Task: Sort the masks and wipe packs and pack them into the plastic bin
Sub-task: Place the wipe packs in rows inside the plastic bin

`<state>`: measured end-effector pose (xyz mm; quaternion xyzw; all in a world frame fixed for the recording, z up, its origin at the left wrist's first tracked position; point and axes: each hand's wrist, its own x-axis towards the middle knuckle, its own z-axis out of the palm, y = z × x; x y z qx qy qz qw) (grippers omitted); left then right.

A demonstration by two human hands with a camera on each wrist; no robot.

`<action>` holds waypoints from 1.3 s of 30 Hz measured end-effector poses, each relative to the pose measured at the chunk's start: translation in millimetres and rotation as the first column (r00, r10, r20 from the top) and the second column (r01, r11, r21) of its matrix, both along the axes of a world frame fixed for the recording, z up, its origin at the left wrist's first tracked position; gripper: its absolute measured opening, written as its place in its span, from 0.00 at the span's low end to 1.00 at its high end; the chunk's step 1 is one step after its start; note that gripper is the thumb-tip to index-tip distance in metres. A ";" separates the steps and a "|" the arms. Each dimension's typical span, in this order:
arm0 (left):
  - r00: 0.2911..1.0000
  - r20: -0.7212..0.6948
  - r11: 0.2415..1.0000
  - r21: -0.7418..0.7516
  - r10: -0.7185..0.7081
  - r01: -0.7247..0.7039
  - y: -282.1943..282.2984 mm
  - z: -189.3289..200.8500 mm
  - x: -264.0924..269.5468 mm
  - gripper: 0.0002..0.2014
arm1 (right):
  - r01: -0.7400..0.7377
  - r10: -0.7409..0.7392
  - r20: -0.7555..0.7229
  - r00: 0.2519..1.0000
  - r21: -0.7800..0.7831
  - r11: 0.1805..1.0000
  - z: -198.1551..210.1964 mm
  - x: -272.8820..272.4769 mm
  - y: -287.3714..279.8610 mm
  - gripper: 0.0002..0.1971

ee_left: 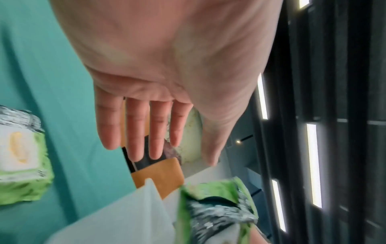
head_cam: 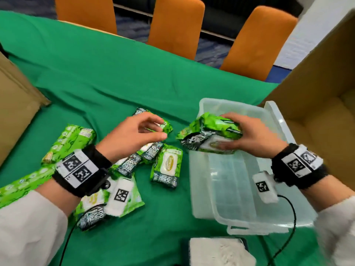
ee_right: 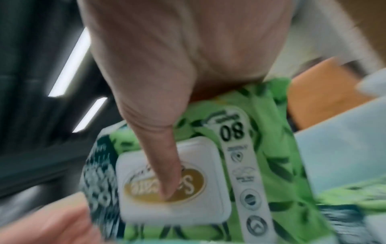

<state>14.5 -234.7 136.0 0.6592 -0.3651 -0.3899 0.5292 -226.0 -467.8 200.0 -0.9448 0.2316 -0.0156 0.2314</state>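
Observation:
My right hand [head_cam: 223, 131] grips a green wipe pack [head_cam: 203, 127] just above the left rim of the clear plastic bin [head_cam: 230, 104]. In the right wrist view my thumb [ee_right: 167, 165] presses on the pack's white lid [ee_right: 213, 194]; the other fingers are hidden behind the pack. My left hand [head_cam: 163, 129] hovers empty over the loose wipe packs, its fingers [ee_left: 158, 132] relaxed and nearly straight. One pack [head_cam: 167, 166] lies flat beside the bin. Several more lie under my left wrist [head_cam: 92, 212]. The bin looks empty inside.
The bin's clear lid [head_cam: 249, 214] lies tilted across its near end. Longer green packages [head_cam: 71, 141] sit at the left. A white stack [head_cam: 219, 250] lies at the front edge. Open cardboard boxes stand far left [head_cam: 15, 112] and right [head_cam: 317, 104]. Orange chairs [head_cam: 176, 25] stand behind the table.

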 end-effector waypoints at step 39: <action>0.794 0.602 0.641 0.644 -0.087 -0.418 29.7 -195.2 127.2 0.46 | 0.089 -0.437 0.322 0.840 0.712 0.696 -53.9 72.4 20.8 0.13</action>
